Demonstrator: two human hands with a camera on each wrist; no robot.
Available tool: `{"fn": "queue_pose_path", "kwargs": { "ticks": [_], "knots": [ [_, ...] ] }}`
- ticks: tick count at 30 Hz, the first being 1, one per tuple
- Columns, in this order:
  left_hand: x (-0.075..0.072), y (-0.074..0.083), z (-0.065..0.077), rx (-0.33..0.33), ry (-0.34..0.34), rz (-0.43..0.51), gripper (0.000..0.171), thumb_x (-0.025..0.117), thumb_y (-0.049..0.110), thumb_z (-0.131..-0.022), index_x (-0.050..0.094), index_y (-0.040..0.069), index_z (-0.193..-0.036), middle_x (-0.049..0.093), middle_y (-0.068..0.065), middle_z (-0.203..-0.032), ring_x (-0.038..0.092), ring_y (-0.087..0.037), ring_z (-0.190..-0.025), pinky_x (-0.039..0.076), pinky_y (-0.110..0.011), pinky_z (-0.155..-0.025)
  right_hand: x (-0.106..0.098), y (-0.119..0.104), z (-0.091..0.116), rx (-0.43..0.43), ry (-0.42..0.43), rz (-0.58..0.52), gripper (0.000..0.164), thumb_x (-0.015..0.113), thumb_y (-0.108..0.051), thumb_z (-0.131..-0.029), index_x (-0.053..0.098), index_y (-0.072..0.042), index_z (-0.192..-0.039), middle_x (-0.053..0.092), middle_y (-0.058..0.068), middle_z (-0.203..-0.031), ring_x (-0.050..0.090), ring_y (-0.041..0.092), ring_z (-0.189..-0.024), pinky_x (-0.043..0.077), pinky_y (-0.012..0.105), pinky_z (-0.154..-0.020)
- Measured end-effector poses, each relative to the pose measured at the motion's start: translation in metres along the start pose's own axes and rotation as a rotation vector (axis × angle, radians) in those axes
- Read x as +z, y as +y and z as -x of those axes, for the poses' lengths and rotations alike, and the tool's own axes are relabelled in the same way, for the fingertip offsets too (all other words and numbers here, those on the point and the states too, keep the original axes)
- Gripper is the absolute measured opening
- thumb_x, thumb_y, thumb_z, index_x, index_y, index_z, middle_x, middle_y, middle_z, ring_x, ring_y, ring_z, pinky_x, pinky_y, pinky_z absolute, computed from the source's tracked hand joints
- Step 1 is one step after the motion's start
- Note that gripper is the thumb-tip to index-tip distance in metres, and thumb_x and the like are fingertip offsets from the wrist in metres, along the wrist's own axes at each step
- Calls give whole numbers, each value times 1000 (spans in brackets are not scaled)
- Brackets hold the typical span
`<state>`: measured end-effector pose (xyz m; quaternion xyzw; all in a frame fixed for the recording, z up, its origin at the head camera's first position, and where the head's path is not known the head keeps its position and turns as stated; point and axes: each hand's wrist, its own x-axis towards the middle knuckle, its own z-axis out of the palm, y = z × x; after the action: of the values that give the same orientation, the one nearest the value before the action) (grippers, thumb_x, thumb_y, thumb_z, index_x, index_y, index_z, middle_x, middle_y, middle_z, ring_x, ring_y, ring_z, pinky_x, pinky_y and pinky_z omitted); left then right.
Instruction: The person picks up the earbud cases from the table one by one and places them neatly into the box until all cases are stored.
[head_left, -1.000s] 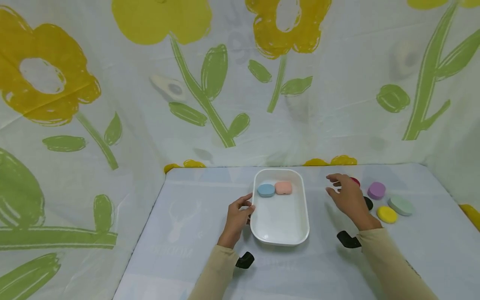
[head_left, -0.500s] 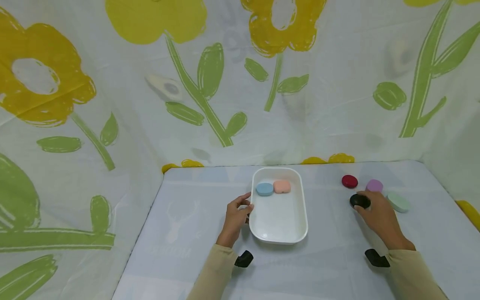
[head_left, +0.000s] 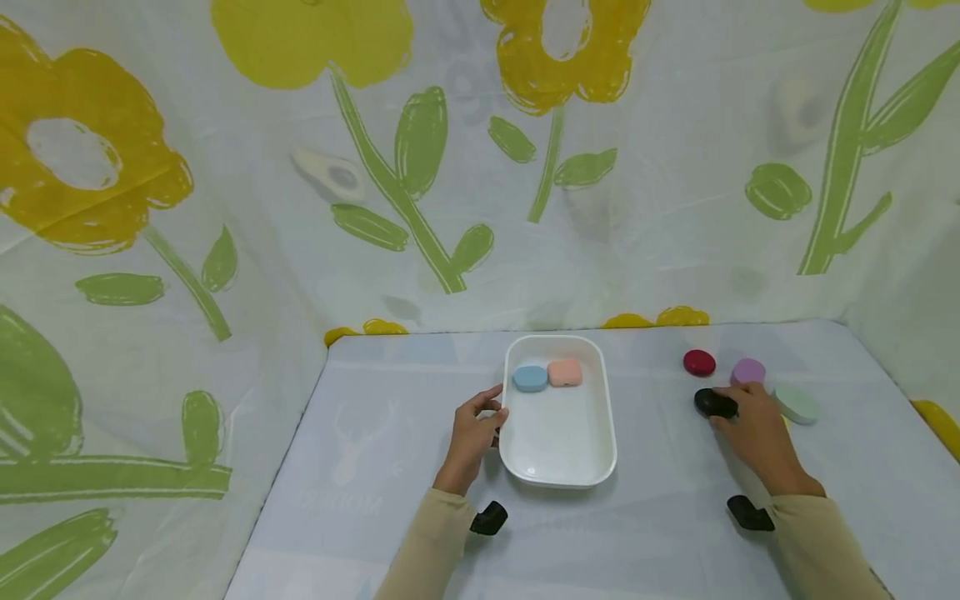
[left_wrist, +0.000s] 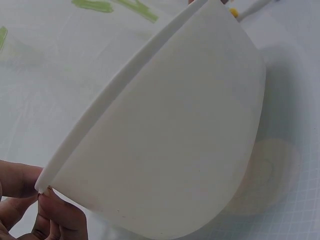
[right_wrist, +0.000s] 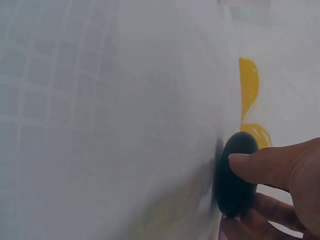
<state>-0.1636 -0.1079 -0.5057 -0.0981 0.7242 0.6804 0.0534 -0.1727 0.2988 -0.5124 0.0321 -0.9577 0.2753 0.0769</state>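
- The white tray (head_left: 558, 442) lies on the desk (head_left: 405, 517), its long side running away from the person.
- At the tray's left side, the left hand (head_left: 468, 433) pinches the rim between thumb and fingers, probably to steady it; a rim grip also leaves the inside free.
- Inside the tray, at its far end, the blue piece (head_left: 530, 378) and pink piece (head_left: 564, 372) sit side by side, perhaps touching; packed there, they seem to spare the near floor.
- Well to the tray's right, the right hand (head_left: 761, 433) grasps the black piece (head_left: 708, 402), thumb on one face and fingers behind, likely because its smooth, rounded shape needs opposed pressure. Whether it clears the desk, I cannot tell.
- Also right of the tray, level with its far half, are the red piece (head_left: 699, 362), purple piece (head_left: 748, 372) and, farthest out, green piece (head_left: 797, 404).
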Motion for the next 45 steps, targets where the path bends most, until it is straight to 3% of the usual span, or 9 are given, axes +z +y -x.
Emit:
{"fn": "queue_pose_path", "kwargs": {
  "ticks": [7, 18, 28, 38, 45],
  "knots": [
    [-1, 1, 2, 10, -2, 1, 45, 66, 4, -103, 60, 3, -148, 59, -12, -112, 53, -19, -68, 50, -27, -56, 0, -8, -4, 78, -116, -2, 49, 79, -1, -91, 61, 18, -132, 50, 42, -134, 45, 59, -125, 43, 75, -104],
    [-4, 1, 1, -2, 5, 10, 44, 66, 4, -103, 62, 5, -148, 59, -13, -114, 53, -18, -68, 51, -27, -57, 8, -27, -5, 136, -203, -33, 54, 76, -5, -95, 55, 15, -141, 50, 40, -144, 43, 58, -133, 38, 74, -110],
    [-5, 0, -2, 4, 5, 16, 45, 65, 2, -103, 62, 4, -147, 59, -14, -113, 55, -18, -67, 51, -25, -56, 23, -44, -2, 55, -172, -49, 52, 78, -4, -94, 57, 13, -139, 57, 37, -139, 53, 55, -127, 42, 72, -108],
    [0, 1, 1, 1, -4, 12, 46, 66, 5, -103, 60, 2, -149, 59, -12, -114, 56, -19, -71, 51, -27, -55, 33, -59, 4, 70, -166, -146, 50, 81, -9, -93, 62, 9, -136, 61, 35, -137, 54, 53, -128, 46, 69, -107],
    [3, 1, 0, 4, -11, 18, 47, 67, 4, -103, 60, 1, -149, 59, -13, -114, 56, -19, -71, 51, -26, -55, 28, -78, 2, 30, -114, -228, 49, 80, -5, -94, 62, 6, -138, 61, 32, -139, 56, 51, -129, 54, 59, -99]
  ]
}}
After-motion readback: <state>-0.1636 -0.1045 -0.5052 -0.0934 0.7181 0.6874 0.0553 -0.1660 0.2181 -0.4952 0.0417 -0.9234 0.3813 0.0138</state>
